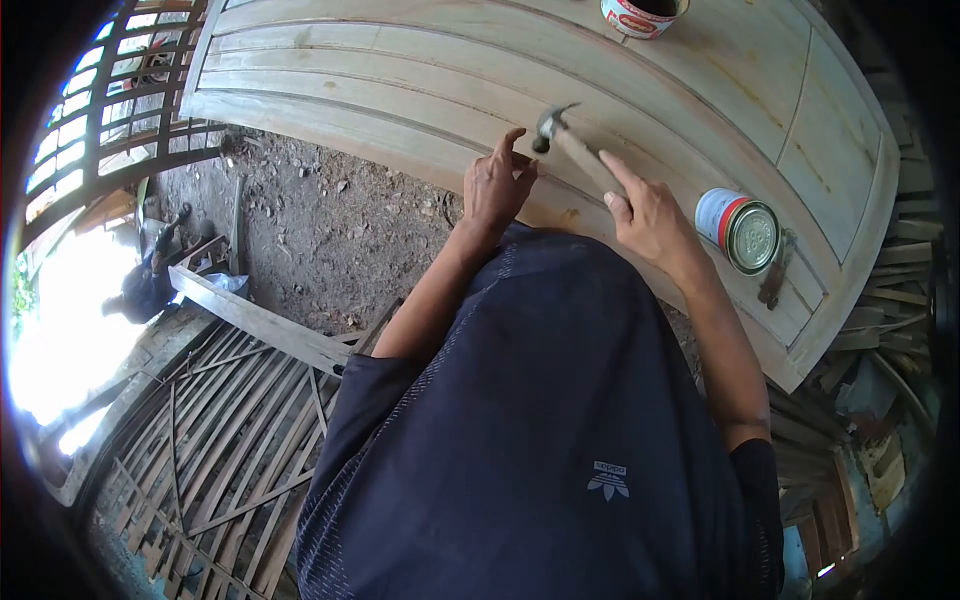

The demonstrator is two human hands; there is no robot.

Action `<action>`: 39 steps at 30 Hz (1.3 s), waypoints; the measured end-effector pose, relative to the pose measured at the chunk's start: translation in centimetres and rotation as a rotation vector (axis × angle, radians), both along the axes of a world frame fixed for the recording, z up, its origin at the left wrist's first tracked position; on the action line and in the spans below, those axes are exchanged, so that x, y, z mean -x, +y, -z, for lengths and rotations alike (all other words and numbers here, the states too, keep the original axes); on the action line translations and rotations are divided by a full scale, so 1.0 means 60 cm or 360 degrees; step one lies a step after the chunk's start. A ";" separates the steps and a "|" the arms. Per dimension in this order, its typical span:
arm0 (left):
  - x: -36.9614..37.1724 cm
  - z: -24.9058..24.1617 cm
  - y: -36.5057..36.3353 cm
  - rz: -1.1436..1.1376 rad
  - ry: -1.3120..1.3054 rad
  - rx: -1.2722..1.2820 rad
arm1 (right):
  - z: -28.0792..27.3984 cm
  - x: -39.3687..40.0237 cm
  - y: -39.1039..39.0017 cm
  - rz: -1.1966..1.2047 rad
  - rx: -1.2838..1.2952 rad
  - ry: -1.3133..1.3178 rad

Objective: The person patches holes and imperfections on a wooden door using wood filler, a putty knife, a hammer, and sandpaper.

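Note:
My right hand (652, 222) is wrapped round the wooden handle of a claw hammer (583, 152). The hammer's metal head is over the near part of a large panelled wooden door (420, 95), close to my left fingertips. My left hand (494, 186) is at the door's near edge, with the index finger raised and bent. Below it, the thumb and another finger come together; anything small between them is too dark to make out. To the right of my right hand, a closed tin can (740, 230) lies on the door beside a rusty metal piece (777, 270).
An open can (645, 15) stands at the door's far side. Bare soil (310, 220) shows below the door at left, near a wooden beam (260, 318). Slatted wood (220, 430) lies at lower left; stacked strips (905, 280) are at right. A dark lattice (120, 90) is at upper left.

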State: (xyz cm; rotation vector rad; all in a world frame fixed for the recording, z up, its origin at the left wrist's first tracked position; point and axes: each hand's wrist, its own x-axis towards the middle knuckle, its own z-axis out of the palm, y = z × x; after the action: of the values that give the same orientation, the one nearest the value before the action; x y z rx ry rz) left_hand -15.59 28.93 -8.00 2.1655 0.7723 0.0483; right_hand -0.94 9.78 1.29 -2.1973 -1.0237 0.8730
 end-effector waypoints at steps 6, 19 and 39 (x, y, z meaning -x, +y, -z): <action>0.001 0.000 -0.005 -0.0011 0.0013 -0.0016 | 0.007 0.006 -0.004 -0.0020 -0.0093 -0.0081; 0.001 -0.008 -0.007 -0.0026 0.0036 -0.0050 | 0.011 -0.002 -0.008 -0.0080 0.0016 0.0025; 0.006 -0.003 -0.003 0.0030 0.0032 -0.0085 | 0.013 -0.007 -0.012 -0.0112 -0.0108 0.0008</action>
State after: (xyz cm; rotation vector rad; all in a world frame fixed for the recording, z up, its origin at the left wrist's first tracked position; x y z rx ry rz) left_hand -15.96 28.74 -7.81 2.2264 0.7697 0.0382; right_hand -0.53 9.07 0.53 -2.1127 -1.1179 0.8616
